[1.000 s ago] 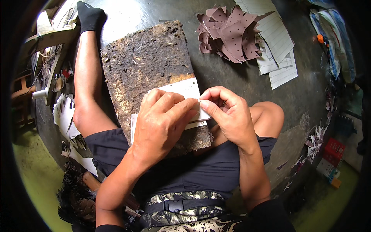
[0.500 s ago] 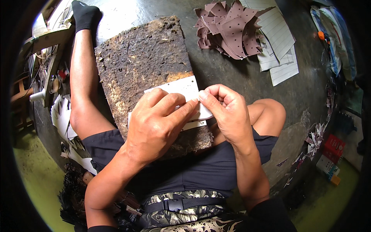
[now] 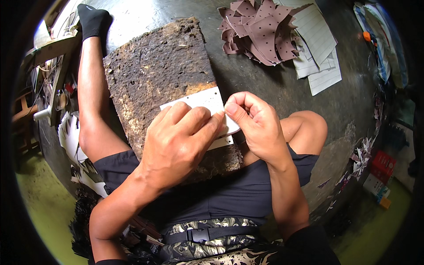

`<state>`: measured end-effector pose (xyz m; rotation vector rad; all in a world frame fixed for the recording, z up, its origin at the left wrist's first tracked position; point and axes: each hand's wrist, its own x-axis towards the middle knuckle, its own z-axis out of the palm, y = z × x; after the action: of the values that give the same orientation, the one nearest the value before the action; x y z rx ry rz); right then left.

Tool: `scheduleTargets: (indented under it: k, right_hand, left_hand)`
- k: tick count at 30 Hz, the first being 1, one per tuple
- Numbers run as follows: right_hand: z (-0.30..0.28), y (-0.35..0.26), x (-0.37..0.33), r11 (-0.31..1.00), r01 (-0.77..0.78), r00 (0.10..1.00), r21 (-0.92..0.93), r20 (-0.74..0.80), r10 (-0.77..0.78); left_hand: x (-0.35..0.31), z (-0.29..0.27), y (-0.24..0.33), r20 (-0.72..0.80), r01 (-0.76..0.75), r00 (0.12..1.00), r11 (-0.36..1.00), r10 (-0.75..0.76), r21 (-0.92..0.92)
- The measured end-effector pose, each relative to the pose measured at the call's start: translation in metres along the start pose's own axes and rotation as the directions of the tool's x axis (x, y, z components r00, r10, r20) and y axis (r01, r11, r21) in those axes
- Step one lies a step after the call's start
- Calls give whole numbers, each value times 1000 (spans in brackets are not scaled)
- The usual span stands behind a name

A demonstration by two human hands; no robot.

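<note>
A thick, worn board (image 3: 154, 62) with a dark, crumbly surface lies at a slant over my lap. On its near right part rests a white sheet piece (image 3: 204, 98) with small dark holes near its edge. A second white strip (image 3: 222, 142) shows below it. My left hand (image 3: 179, 139) is curled over the white piece, its fingertips gripping it near the right edge and its palm hiding much of it. My right hand (image 3: 258, 126) has thumb and forefinger pinched together at that same edge, the other fingers folded. Anything tiny between those tips is hidden.
A pile of brown cut pieces with dark holes (image 3: 260, 33) sits on the dark floor beyond the board, next to lined paper sheets (image 3: 324, 79). White scraps (image 3: 70, 137) lie left of my leg. A red box (image 3: 383, 165) stands at the right.
The board, white piece and both hands appear shifted slightly left in view. My right hand sits a little higher; both hands stay at the white piece's edge.
</note>
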<state>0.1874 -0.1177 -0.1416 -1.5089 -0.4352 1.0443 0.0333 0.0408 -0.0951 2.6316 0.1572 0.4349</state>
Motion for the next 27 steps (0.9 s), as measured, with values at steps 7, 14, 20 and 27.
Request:
scheduleTargets:
  k: [7,14,20,27]
  right_hand:
    - [14,2,-2,1000,16,996,-18,-87,-18]
    - [18,8,-1,999,34,996,0,-78,-34]
    - [13,12,2,999,45,997,25,-57,-43]
    - [5,17,7,1000,10,999,15,-50,-9]
  left_hand:
    - [0,6,5,-31,67,997,998,-67,4]
    - [-3,9,1,-72,86,993,992,-94,-96]
    - [-7,7,-3,-48,87,995,990,-93,-112]
    - [-6,7,-5,-45,70,996,989,-77,-130]
